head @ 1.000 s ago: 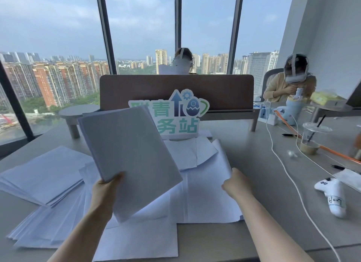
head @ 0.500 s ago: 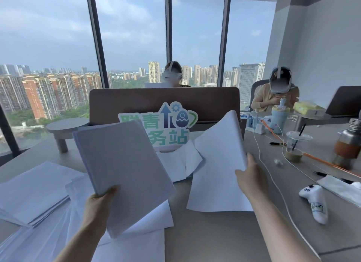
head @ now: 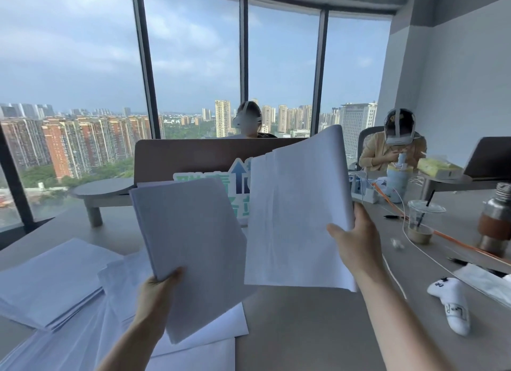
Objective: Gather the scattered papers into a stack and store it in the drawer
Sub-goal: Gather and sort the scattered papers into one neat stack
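Fingers of the left hand (head: 154,296) pinch the near corner of a thick stack of papers (head: 190,249), held up tilted over the bench (head: 318,329). Fingers of the right hand (head: 356,243) clamp the right edge of a thinner sheaf (head: 296,218) lifted clear of the bench, its top corner curling and its edges uneven. The two bundles hang just beside each other, not yet merged.

Below them on the near left, loose sheets (head: 83,340) fan out across the bench, and a squared pile (head: 52,282) lies further left. No drawer shows from where I stand.

To my eye the step in hand is laying the sheaf onto the stack. Doing it well likely means bringing the sheaf flat against the face of the stack, letting the left thumb take it, then tapping the lot on the bench to square the edges before reaching for the next sheets. A sheaf that limp could fold or slip if swung fast.

Near right lies a white controller (head: 453,301); beyond it a plastic cup (head: 421,221) and metal bottle (head: 497,218), well apart from the papers. Behind the bundles stands a sign (head: 237,182) against a brown divider (head: 193,157). Two people in headsets sit past it, before tall windows.
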Demonstrator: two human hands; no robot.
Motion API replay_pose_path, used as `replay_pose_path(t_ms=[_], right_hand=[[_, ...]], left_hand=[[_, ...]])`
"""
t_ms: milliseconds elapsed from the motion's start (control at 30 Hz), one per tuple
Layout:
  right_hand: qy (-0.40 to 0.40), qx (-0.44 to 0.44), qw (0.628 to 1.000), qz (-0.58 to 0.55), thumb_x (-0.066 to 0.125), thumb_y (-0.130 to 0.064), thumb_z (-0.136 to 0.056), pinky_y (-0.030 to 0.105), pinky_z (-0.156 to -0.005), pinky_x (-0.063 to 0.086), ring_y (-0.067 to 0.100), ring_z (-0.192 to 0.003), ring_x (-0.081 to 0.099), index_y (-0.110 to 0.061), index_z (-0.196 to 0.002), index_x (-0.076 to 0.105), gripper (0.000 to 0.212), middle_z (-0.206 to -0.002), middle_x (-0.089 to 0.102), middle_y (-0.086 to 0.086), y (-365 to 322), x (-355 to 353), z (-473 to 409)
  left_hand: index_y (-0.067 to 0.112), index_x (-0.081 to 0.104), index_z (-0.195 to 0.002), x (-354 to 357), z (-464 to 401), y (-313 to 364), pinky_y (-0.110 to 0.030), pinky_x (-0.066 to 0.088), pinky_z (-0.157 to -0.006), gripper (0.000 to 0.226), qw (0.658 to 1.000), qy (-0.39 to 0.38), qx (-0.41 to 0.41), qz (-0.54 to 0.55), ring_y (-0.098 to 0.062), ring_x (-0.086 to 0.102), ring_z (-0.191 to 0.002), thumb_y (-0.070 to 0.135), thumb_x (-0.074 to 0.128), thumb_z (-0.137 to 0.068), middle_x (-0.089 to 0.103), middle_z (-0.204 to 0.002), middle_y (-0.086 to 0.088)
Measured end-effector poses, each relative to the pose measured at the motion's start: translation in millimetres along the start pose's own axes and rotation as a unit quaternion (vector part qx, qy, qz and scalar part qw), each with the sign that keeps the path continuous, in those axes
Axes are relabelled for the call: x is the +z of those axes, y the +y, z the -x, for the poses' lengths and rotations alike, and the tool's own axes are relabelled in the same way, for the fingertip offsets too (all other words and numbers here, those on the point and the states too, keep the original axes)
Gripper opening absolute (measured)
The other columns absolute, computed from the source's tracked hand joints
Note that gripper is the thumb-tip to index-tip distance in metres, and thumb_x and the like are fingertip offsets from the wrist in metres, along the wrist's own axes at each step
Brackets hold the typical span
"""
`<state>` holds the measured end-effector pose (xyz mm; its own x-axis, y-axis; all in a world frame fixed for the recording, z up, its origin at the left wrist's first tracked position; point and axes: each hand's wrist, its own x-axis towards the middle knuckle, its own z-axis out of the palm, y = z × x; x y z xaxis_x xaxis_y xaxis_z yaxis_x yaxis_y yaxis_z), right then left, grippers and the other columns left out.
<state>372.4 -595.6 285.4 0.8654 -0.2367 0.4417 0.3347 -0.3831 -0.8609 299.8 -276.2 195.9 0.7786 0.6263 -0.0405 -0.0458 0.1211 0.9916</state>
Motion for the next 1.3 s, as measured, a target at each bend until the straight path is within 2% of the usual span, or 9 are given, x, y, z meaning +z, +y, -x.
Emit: replay_pose_path(t_ms=[133,267,433,600,767,833,1000,1133,1300], right_hand=[[-0.042,0.009,0.998,-0.040,0.065,-0.004,-0.079,0.029,-0.069,0.050,0.013,-0.083,0.067,-0.025,-0.108,0.061,0.035,-0.092,0.070,-0.011,1,18,9],[-0.072,0.019,0.996,-0.052,0.065,-0.004,-0.078,0.030,-0.066,0.050,0.012,-0.078,0.067,-0.024,-0.100,0.062,0.030,-0.087,0.070,-0.009,6,34,19],[-0.106,0.048,0.991,-0.060,0.068,-0.008,-0.077,0.031,-0.063,0.052,0.014,-0.075,0.068,-0.022,-0.090,0.065,0.020,-0.082,0.071,-0.006,13,48,27],[-0.141,0.119,0.978,-0.102,0.073,-0.019,-0.063,0.043,-0.069,0.058,0.027,-0.075,0.072,-0.016,-0.086,0.069,0.024,-0.081,0.075,0.004,28,65,32],[-0.183,0.200,0.945,-0.183,0.075,-0.004,-0.071,0.045,-0.072,0.058,0.032,-0.078,0.073,-0.011,-0.097,0.071,0.027,-0.088,0.076,0.013,45,75,36],[-0.201,0.211,0.935,-0.202,0.077,-0.008,-0.062,0.048,-0.077,0.058,0.034,-0.082,0.073,-0.009,-0.103,0.070,0.041,-0.090,0.076,0.014,48,76,38],[-0.207,0.166,0.945,-0.192,0.075,-0.014,-0.057,0.044,-0.075,0.060,0.029,-0.081,0.074,-0.013,-0.104,0.066,0.048,-0.091,0.077,0.007,50,77,43],[-0.158,0.094,0.971,-0.154,0.076,-0.005,-0.070,0.030,-0.067,0.055,0.011,-0.074,0.071,-0.018,-0.098,0.062,0.034,-0.090,0.074,0.003,44,80,47],[-0.110,0.047,0.978,-0.171,0.076,-0.002,-0.076,0.028,-0.067,0.053,0.007,-0.075,0.070,-0.023,-0.098,0.055,0.037,-0.091,0.071,-0.003,38,85,54]], left_hand=[[0.005,0.069,-0.086,5,4,5,-0.036,0.048,-0.071,0.037,1.000,-0.018,-0.014,0.014,-0.026,0.061,-0.074,0.033,0.073,-0.061,0.069,-0.081,-0.013],[0.004,0.068,-0.090,7,6,6,-0.037,0.051,-0.068,0.017,0.998,-0.051,-0.022,0.030,-0.027,0.062,-0.069,0.020,0.069,-0.086,0.071,-0.073,-0.010],[0.001,0.067,-0.096,11,8,6,-0.049,0.055,-0.079,0.021,0.995,-0.077,-0.031,0.061,-0.030,0.066,-0.073,0.020,0.067,-0.087,0.073,-0.077,-0.012],[0.003,0.067,-0.096,14,14,8,-0.036,0.060,-0.057,0.020,0.991,-0.115,-0.025,0.061,-0.024,0.069,-0.062,0.022,0.061,-0.091,0.074,-0.076,-0.012],[0.002,0.066,-0.099,12,17,7,-0.031,0.058,-0.052,0.020,0.988,-0.137,-0.023,0.072,-0.021,0.071,-0.059,0.020,0.058,-0.093,0.075,-0.075,-0.012],[0.001,0.066,-0.100,11,18,6,-0.032,0.059,-0.054,0.020,0.987,-0.144,-0.021,0.071,-0.022,0.071,-0.061,0.019,0.058,-0.093,0.075,-0.076,-0.012],[0.002,0.065,-0.102,13,18,4,-0.034,0.060,-0.058,0.026,0.986,-0.147,-0.019,0.070,-0.023,0.073,-0.067,0.025,0.055,-0.095,0.076,-0.082,-0.013],[0.008,0.066,-0.104,16,17,3,-0.049,0.056,-0.083,0.032,0.986,-0.150,-0.008,0.071,-0.032,0.072,-0.090,0.035,0.056,-0.093,0.075,-0.095,-0.014],[0.004,0.072,-0.095,20,15,4,-0.037,0.059,-0.073,0.047,0.982,-0.174,0.053,0.045,-0.028,0.072,-0.083,0.020,0.085,-0.053,0.076,-0.089,-0.013]])
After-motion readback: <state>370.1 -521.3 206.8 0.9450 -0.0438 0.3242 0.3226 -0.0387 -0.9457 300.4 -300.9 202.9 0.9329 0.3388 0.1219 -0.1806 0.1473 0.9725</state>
